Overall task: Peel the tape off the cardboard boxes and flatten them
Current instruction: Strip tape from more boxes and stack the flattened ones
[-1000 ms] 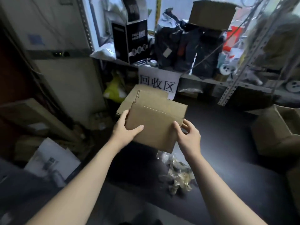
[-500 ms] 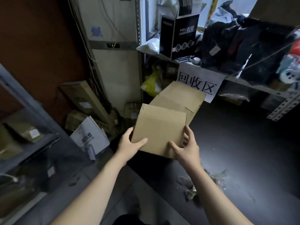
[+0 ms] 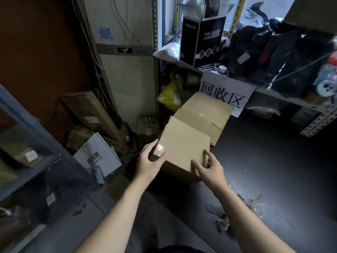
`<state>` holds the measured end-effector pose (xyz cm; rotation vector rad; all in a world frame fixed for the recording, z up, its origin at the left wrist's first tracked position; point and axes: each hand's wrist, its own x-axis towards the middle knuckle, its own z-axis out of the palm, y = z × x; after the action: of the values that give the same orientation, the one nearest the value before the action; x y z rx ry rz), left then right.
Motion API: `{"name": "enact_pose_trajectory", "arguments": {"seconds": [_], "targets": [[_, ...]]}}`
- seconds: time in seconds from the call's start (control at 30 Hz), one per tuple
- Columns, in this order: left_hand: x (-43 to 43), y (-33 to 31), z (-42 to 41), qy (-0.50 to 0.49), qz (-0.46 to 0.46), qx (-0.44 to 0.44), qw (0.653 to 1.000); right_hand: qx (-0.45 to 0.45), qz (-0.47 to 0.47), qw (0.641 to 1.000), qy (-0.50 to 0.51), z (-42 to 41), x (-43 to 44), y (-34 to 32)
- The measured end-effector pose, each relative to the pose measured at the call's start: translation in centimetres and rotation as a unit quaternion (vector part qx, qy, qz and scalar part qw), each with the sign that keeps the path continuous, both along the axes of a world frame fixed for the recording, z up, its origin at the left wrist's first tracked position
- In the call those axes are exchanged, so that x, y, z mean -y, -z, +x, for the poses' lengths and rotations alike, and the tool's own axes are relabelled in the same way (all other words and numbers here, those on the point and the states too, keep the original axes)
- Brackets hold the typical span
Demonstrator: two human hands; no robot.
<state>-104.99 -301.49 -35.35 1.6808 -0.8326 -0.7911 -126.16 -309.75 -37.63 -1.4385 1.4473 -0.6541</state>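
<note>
Head view: flattened cardboard box (image 3: 184, 148) held over the left end of a dark table (image 3: 273, 170), tilted, near edge low, far flaps reaching up toward a white paper sign (image 3: 225, 94) with three large characters taped to a shelf (image 3: 284, 96). Clear tape patch (image 3: 160, 148) shows on the box's near-left corner. Left hand (image 3: 149, 162) grips that corner, thumb pressed on top just beside the tape, fingers wrapped under the edge. Right hand (image 3: 209, 168) clamps the near-right corner, thumb and forefinger on top of the panel, other fingers tucked below and out of sight. Both hands closed on the cardboard, both forearms bare. Crumpled clear tape scraps (image 3: 242, 207) lie on the table right of the right forearm, apart from the box. On the shelf above the sign: black carton (image 3: 204, 39) printed "FULL FACE MASK", black bags to its right. Yellow bag (image 3: 168, 96) sits under the shelf, behind the box. Left of the table on the floor: white paper bag (image 3: 96, 156), several brown cartons, one long carton (image 3: 91, 112) leaning against the wall. Tall white unit (image 3: 127, 73) with a small lit display stands behind them.
</note>
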Motion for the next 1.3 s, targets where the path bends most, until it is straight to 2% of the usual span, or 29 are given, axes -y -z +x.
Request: {"name": "enact_pose_trajectory", "arguments": {"seconds": [0.17,0.3,0.4,0.47,0.5,0.57,0.63,0.7,0.83,0.93,1.13,1.3], "targets": [[0.9,-2.0,-0.3,0.058,-0.064,0.106,0.991,-0.011,0.000,1.000,-0.023,0.6,-0.1,-0.8],[1.4,-3.0,-1.8,0.094,-0.082,0.097,0.987,0.023,-0.031,0.998,-0.048,2.4,-0.5,-3.7],[1.9,-2.8,-2.2,0.083,-0.119,0.122,0.982,0.063,-0.046,0.997,-0.011,2.6,-0.5,-5.1],[2.3,-2.4,-2.0,0.048,-0.094,0.141,0.984,0.078,-0.045,0.996,0.010,2.2,-0.6,-5.6],[2.3,-2.4,-1.9,0.031,-0.059,0.128,0.989,0.083,-0.041,0.996,0.016,1.8,-0.6,-5.6],[2.1,-2.4,-2.0,0.025,0.012,0.050,0.998,0.096,-0.038,0.995,0.015,1.2,-0.6,-5.7],[2.1,-2.4,-2.5,0.036,0.006,-0.030,0.999,0.126,-0.034,0.991,0.002,0.6,-0.6,-5.8],[1.9,-2.7,-3.1,0.037,-0.039,-0.018,0.998,0.164,-0.035,0.986,-0.006,0.1,-0.5,-5.9],[1.7,-3.8,-3.5,0.053,-0.095,0.077,0.991,0.206,-0.052,0.977,-0.018,-0.7,-1.0,-6.2],[1.2,-3.8,-3.5,0.068,-0.111,0.112,0.985,0.201,-0.070,0.977,-0.029,-1.3,-1.3,-6.1],[0.0,-2.8,-4.1,0.078,-0.110,0.114,0.984,0.128,-0.106,0.985,-0.051,-1.9,-1.8,-6.5],[-0.6,-2.4,-4.6,0.070,-0.106,0.122,0.984,0.125,-0.110,0.983,-0.076,-2.6,-2.3,-5.7]]}}
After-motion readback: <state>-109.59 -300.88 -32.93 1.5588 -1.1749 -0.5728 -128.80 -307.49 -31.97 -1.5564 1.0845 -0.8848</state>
